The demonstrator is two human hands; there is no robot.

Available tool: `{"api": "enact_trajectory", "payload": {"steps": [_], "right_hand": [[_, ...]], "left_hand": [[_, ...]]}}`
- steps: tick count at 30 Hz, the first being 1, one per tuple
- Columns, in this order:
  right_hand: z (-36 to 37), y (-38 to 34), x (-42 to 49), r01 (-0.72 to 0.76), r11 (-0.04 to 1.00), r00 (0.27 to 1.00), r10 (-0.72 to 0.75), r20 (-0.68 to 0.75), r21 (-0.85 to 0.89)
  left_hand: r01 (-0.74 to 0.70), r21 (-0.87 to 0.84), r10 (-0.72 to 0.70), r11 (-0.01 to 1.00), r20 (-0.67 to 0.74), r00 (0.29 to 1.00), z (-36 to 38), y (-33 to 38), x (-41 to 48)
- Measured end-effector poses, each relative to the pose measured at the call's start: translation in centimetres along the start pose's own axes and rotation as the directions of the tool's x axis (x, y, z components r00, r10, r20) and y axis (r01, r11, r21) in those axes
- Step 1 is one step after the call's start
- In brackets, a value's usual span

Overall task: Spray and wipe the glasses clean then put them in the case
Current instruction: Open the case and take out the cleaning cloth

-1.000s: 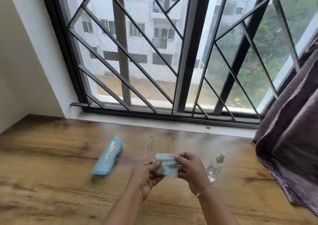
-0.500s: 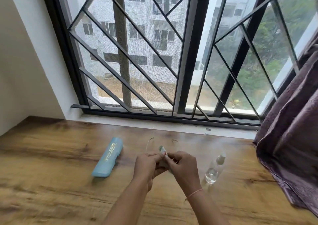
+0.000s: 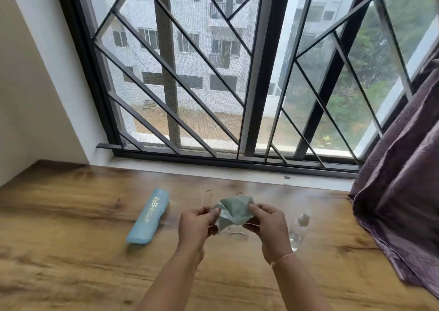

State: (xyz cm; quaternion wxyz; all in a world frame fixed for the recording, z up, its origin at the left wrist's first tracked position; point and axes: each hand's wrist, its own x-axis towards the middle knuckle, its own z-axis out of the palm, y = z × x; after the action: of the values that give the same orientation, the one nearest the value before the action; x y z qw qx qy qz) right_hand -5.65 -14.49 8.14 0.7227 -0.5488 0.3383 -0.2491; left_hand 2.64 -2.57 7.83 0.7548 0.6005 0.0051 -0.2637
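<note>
Above the wooden table (image 3: 71, 251) I hold thin wire-framed glasses (image 3: 205, 195) with a pale green cloth (image 3: 231, 212) draped over their front. My left hand (image 3: 197, 225) pinches the left side of the cloth and frame. My right hand (image 3: 267, 225) pinches the right side. The lenses are hidden by the cloth; only the temple arms and a bit of rim show. A closed light blue case (image 3: 149, 217) lies on the table to the left of my hands. A small clear spray bottle (image 3: 299, 227) lies on its side just right of my right hand.
A barred window (image 3: 213, 73) and its sill run along the far edge of the table. A purple curtain (image 3: 401, 168) hangs at the right and spills onto the tabletop.
The cloth was bunched tight between my hands half a second ago. It is spread wider over the glasses now, and my hands have moved slightly apart.
</note>
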Motion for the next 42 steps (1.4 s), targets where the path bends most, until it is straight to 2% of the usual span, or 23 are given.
{"api": "enact_trajectory", "payload": {"steps": [5, 8, 11, 14, 17, 20, 23, 26, 30, 34, 38, 40, 42], "right_hand": [[-0.7, -0.4, 0.3, -0.136, 0.968, 0.991, 0.131, 0.035, 0.209], [-0.7, -0.4, 0.2, -0.174, 0.952, 0.984, 0.157, 0.085, 0.252], [-0.8, -0.5, 0.1, -0.163, 0.955, 0.985, 0.143, 0.095, 0.247], [-1.0, -0.5, 0.2, -0.074, 0.974, 0.995, 0.057, 0.086, 0.215], [-1.2, -0.5, 0.2, 0.038, 0.977, 0.993, -0.060, 0.102, 0.211], [-1.4, -0.8, 0.0, 0.112, 0.983, 0.973, -0.139, 0.185, 0.148], [-1.3, -1.2, -0.4, 0.178, 0.983, 0.937, -0.181, 0.299, 0.035], [-1.0, -1.4, -0.7, 0.253, 0.965, 0.905, -0.212, 0.369, -0.068], [-0.9, -1.5, -0.8, 0.279, 0.955, 0.904, -0.227, 0.362, -0.099], [-1.4, -1.7, -0.7, 0.178, 0.984, 0.920, -0.171, 0.354, 0.012], [-1.6, -1.4, -0.6, -0.098, 0.963, 0.920, -0.008, 0.393, 0.249], [-1.6, -0.6, -1.1, -0.162, 0.964, 0.891, 0.051, 0.452, 0.211], [-1.4, 0.4, -1.8, -0.195, 0.968, 0.858, 0.091, 0.506, 0.156]], "left_hand": [[0.001, 0.000, -0.001, 1.000, -0.043, 0.999, -0.9, -0.4, 0.9], [0.005, 0.034, -0.004, 0.999, -0.013, 1.000, -0.9, -0.5, 0.6], [-0.002, 0.139, 0.010, 0.990, -0.056, 0.998, -0.9, -0.9, 0.4], [-0.017, 0.219, 0.031, 0.976, -0.058, 0.998, -1.0, -1.1, 0.1], [-0.057, 0.204, 0.056, 0.977, 0.010, 0.998, -0.8, -0.6, -0.6], [-0.113, 0.151, 0.102, 0.982, 0.079, 0.992, -0.5, 0.0, -1.2], [-0.197, 0.192, 0.163, 0.962, 0.177, 0.971, -0.4, 0.0, -1.0], [-0.271, 0.344, 0.164, 0.899, 0.308, 0.937, 0.1, 0.0, -0.9], [-0.309, 0.361, 0.203, 0.880, 0.302, 0.931, 0.7, 0.0, -1.4], [-0.323, 0.310, 0.227, 0.894, 0.309, 0.924, 0.7, 0.3, -2.1], [-0.377, 0.259, 0.270, 0.889, 0.370, 0.889, 1.3, 1.6, -2.9], [-0.495, 0.322, 0.342, 0.807, 0.427, 0.837, 2.0, 2.4, -3.1], [-0.582, 0.458, 0.395, 0.672, 0.442, 0.805, 2.6, 2.8, -3.0]]}}
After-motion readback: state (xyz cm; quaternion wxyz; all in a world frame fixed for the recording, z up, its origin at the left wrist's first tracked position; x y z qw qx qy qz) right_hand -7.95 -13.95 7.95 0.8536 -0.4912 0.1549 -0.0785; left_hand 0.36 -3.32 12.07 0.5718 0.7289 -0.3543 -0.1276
